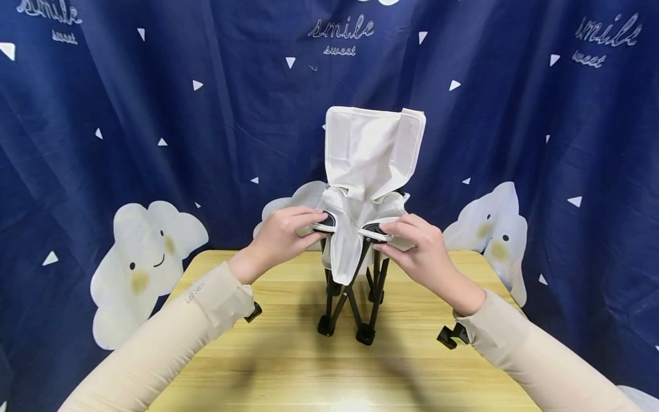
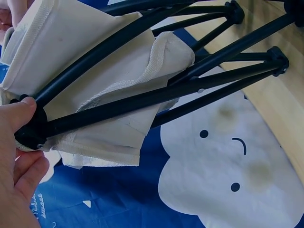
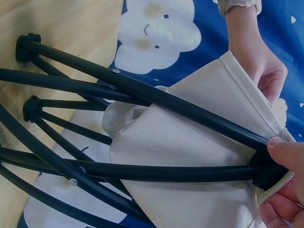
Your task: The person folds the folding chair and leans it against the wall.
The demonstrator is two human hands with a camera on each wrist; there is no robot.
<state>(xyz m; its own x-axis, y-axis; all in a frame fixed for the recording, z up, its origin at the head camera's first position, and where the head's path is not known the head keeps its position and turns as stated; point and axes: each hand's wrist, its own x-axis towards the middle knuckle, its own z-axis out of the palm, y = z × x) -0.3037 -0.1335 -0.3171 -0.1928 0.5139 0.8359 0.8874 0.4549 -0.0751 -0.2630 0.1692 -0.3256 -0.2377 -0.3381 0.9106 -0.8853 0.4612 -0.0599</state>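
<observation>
A small folding chair [image 1: 368,143] with white fabric and a black frame stands upright and partly folded. Its backrest faces me, and the seat cloth sags between the two near corners. My left hand [image 1: 283,232] pinches the near left corner, thumb against the black corner joint [image 2: 33,126] in the left wrist view. At the near right corner, my right hand [image 1: 421,249] pinches the other joint [image 3: 266,171] and the fabric edge. The crossed legs end in black feet [image 1: 365,334] set close together. Cloth and joints partly hide the fingertips.
The chair stands on a light wooden table [image 1: 278,355] with rounded far corners. Behind hangs a dark blue curtain [image 1: 247,126] printed with clouds and triangles. A black mount [image 1: 453,336] sticks out under the right wrist, another [image 1: 253,312] by the left cuff.
</observation>
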